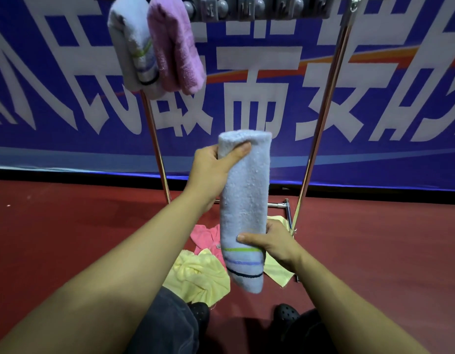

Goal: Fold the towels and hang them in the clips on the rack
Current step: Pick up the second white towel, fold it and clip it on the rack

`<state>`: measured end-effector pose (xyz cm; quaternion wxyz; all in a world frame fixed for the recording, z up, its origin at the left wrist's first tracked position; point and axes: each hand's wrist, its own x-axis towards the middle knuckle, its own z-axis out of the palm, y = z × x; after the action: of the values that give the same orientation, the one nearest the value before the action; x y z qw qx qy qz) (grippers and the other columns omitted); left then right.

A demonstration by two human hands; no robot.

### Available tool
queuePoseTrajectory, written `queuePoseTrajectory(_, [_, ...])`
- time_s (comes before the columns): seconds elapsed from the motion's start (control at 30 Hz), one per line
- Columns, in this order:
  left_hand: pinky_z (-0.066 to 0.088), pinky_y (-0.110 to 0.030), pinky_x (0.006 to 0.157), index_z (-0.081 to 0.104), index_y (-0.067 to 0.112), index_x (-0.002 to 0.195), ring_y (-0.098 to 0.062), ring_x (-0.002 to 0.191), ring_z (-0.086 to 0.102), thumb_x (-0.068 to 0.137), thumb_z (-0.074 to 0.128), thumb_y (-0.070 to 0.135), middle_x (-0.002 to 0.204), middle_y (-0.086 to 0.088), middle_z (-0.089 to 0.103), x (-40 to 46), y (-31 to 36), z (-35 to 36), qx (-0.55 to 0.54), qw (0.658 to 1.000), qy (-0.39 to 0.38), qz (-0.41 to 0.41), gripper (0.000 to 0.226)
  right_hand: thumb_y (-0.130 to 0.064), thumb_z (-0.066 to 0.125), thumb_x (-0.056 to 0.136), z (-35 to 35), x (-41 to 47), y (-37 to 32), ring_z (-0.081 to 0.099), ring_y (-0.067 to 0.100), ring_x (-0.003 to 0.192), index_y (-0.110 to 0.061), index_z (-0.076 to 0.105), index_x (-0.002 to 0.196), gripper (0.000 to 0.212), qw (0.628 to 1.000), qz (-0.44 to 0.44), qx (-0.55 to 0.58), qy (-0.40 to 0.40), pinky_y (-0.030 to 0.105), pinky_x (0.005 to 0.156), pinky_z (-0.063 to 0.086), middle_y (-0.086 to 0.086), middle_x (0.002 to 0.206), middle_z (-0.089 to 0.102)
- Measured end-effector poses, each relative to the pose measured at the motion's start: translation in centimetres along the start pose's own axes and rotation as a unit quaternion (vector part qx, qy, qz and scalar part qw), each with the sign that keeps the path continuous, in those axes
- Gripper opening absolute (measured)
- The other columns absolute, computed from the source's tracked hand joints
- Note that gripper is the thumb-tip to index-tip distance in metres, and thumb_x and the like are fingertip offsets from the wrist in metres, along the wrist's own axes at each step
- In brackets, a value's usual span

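Folded white towel (pixel 244 200) held upright below the rack (pixel 321 129), gripped at both ends.
Left hand (pixel 216 167) pinches the towel's top; right hand (pixel 275 244) grips it above its stripes; up left of it, two towels hang from the rack's clips (pixel 249 8), one white (pixel 131 44), one purple (pixel 175 47); beneath it, on the red floor (pixel 67 226), lie yellow (pixel 198 274) and pink (pixel 206 236) towels; a blue banner (pixel 374 98) stands behind.

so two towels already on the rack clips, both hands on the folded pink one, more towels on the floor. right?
Not quite: the folded towel gripped by the left hand and right hand is pale blue with stripes, not pink, as the head view shows. The rest holds.
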<state>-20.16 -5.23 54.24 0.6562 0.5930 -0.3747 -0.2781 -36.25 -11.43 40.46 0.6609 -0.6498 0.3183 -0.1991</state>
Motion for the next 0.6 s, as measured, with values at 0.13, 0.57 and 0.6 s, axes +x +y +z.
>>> queuePoseTrajectory(0.13, [0.060, -0.046, 0.092, 0.076, 0.009, 0.095, -0.023, 0.095, 0.076, 0.087, 0.079, 0.030, 0.097, -0.007, 0.079, 0.5, 2.9, -0.1, -0.024, 1.000, 0.005, 0.017, 0.023, -0.003, 0.086, 0.079, 0.4, -0.5, 0.6, 0.072, 0.007, 0.072, 0.001, 0.077, 0.090, 0.015, 0.998, 0.020, -0.047, -0.031, 0.024, 0.064, 0.056, 0.001, 0.082, 0.079])
queuePoseTrajectory(0.57, [0.060, -0.049, 0.091, 0.075, 0.007, 0.097, -0.027, 0.095, 0.076, 0.087, 0.078, 0.030, 0.098, -0.011, 0.079, -0.9, 2.7, 1.3, -0.022, 0.999, -0.027, -0.024, 0.025, -0.020, 0.087, 0.079, -0.4, -1.5, -2.1, 0.070, 0.025, 0.116, -0.016, 0.064, 0.126, 0.053, 0.995, -0.077, 0.054, 0.017, 0.043, 0.099, 0.056, 0.004, 0.123, 0.075])
queuePoseTrajectory(0.6, [0.060, -0.049, 0.091, 0.075, 0.007, 0.097, -0.027, 0.095, 0.076, 0.087, 0.078, 0.030, 0.098, -0.010, 0.079, -1.0, 2.5, 1.5, -0.018, 0.999, -0.029, -0.028, 0.025, -0.018, 0.086, 0.081, -0.5, -1.6, -2.2, 0.069, 0.026, 0.120, -0.018, 0.062, 0.130, 0.054, 0.994, -0.086, 0.064, 0.016, 0.045, 0.103, 0.054, 0.004, 0.126, 0.073])
